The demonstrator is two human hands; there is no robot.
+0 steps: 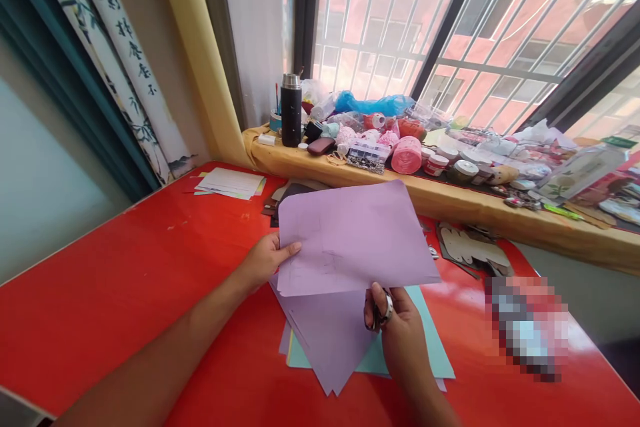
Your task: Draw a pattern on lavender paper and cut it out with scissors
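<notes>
A sheet of purple paper [350,233] with faint pencil lines is raised over the table. Its left edge is pinched by my left hand [267,259], thumb on top. My right hand [403,327] is closed around scissors [385,310] at the sheet's lower edge; their handle loops show, but the blades are hidden. Beneath lie more purple sheets [325,340], their corners pointing towards me, on top of light green paper [435,340].
The red table [125,280] bears a stack of white cards [230,181] and dark cut pieces [475,247]. Behind it, a cloth-covered ledge carries a black flask [291,110], pink yarn [407,155], jars [463,172] and bags. A blurred-out object [525,327] lies right.
</notes>
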